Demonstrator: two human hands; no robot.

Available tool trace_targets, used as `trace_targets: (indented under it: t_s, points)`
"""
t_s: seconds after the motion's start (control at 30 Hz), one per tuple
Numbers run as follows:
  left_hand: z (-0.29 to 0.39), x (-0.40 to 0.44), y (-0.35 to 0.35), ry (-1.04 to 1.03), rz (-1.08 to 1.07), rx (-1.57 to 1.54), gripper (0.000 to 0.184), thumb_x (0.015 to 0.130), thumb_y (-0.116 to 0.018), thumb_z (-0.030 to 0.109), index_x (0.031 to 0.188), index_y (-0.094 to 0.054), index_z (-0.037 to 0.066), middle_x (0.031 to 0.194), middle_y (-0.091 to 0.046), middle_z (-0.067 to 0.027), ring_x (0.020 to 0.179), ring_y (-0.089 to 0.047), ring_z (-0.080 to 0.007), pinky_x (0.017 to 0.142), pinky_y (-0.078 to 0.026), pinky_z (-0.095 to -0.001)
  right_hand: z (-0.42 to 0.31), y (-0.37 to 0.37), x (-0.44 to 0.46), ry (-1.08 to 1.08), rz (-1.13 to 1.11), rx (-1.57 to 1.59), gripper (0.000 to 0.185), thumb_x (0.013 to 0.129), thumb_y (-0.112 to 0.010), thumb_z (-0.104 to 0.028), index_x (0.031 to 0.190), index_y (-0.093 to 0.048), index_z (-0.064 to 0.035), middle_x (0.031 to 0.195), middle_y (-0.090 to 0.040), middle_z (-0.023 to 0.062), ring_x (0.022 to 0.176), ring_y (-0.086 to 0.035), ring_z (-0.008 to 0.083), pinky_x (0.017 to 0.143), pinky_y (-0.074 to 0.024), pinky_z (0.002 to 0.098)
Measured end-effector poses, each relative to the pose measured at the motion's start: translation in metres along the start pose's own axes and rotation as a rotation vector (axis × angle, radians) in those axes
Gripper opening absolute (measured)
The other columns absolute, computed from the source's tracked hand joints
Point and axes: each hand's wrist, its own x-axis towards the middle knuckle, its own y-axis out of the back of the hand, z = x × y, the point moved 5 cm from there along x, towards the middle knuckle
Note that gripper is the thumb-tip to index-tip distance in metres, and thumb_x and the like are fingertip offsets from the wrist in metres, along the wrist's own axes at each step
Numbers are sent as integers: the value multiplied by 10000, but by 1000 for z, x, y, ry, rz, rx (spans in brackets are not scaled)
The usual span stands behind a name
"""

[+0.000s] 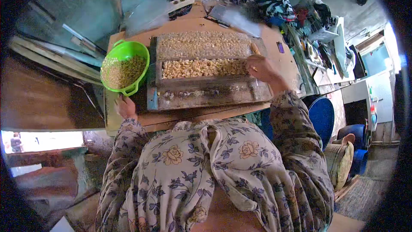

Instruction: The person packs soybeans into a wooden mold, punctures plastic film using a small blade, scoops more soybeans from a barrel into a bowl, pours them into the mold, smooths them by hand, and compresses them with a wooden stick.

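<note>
Green plastic bowl (124,51) is over at the left edge of the worktop (281,66), handles on its far and near sides, with a load of small pale pieces (124,71) inside. Your left hand (126,106) is right at the near handle, fingers pointing up at it. Can't really tell if they're pinching it or just touching, they're too small and blurry from up here.

Middle of the worktop you've got this chunky wooden frame (206,96), running side to side, with its near side close to the worktop's near edge. There's a long slot in it packed with chunky pale bits (201,68), and just beyond the slot a wide flat strip (206,45) is covered in more of them.

Your right hand (262,69) is down at the right end of the slot, fingers kinda curled. A tan stick-like thing (255,50) pokes up beside them, but I honestly can't tell whether you're holding it or pinching any bits.

Toward the far edge there's a white power strip (180,3) left of centre, plus some clear plastic (238,20) right of centre. A little purple thing (280,47) sits near the right edge, and a blue barrel (322,116) stands off the near right corner.
</note>
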Motion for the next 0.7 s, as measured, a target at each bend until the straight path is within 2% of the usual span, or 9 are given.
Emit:
trace_targets:
  t_s: [0.17, 0.23, 0.27, 0.3, 0.37, 0.4, 0.5, 0.63, 0.7]
  points:
    - [11, -2, 11, 48, -56, 21, 281, 764, -475, 255, 902, -529, 17, 847, -533, -186, 805, -493, -379, 680, -397, -461, -18, 14, 20, -78, 179, 46, 122, 718, -564, -132, 711, -573, -10, 748, -558, 129, 757, -543, 293, 666, -444, 346]
    - [27, -6, 21, -275, 142, 116, 289, 755, -488, 251, 929, -515, 21, 853, -532, -181, 803, -499, -377, 680, -400, -462, -45, 29, 41, -136, 129, -93, 137, 726, -563, -134, 690, -578, -3, 744, -561, 143, 750, -543, 292, 661, -440, 356]
    - [-6, -1, -10, -104, 68, 84, 303, 750, -490, 259, 935, -510, 20, 860, -533, -175, 802, -502, -374, 681, -402, -462, -52, 30, 47, -163, 75, -25, 121, 724, -545, -111, 770, -592, -9, 794, -566, 160, 781, -546, 297, 691, -443, 362]
    - [-10, 2, -9, -95, 75, 92, 303, 750, -490, 259, 935, -510, 20, 860, -533, -175, 802, -502, -374, 681, -402, -462, -60, 24, 49, -150, 72, -20, 121, 724, -545, -111, 770, -592, -9, 794, -566, 160, 781, -546, 297, 691, -443, 362]
    - [11, -2, 2, -363, 162, 47, 319, 748, -493, 264, 940, -504, 9, 861, -527, -186, 800, -503, -372, 687, -403, -460, -66, 4, 53, -168, 71, 87, 178, 717, -532, -87, 873, -587, -22, 881, -574, 156, 844, -549, 299, 735, -444, 362]
    - [31, -3, 25, -159, 51, -38, 326, 744, -501, 265, 944, -503, 7, 869, -524, -190, 813, -501, -369, 688, -404, -452, -52, -25, 63, -123, -61, -23, 250, 720, -510, -82, 960, -576, -62, 983, -565, 137, 917, -537, 292, 794, -432, 350]
    - [37, -5, 32, -157, 96, 42, 330, 748, -497, 265, 959, -500, 12, 885, -519, -194, 822, -500, -366, 689, -406, -443, -98, -29, 104, 59, 42, 132, 243, 745, -481, -119, 964, -582, -85, 1011, -560, 118, 922, -537, 285, 810, -425, 355]
    - [37, -6, 31, -119, 100, 32, 368, 752, -497, 286, 997, -491, 12, 902, -517, -195, 821, -494, -374, 682, -398, -456, -132, -54, 152, -99, -85, 188, 246, 771, -450, -166, 965, -581, -90, 958, -568, 118, 878, -543, 293, 790, -435, 356]
    - [32, -4, 28, -106, 52, 50, 369, 749, -501, 284, 998, -492, 12, 903, -518, -191, 820, -494, -375, 679, -399, -456, -143, -79, 166, 187, -89, 53, 251, 780, -441, -197, 962, -580, -92, 906, -572, 116, 837, -548, 300, 758, -446, 363]
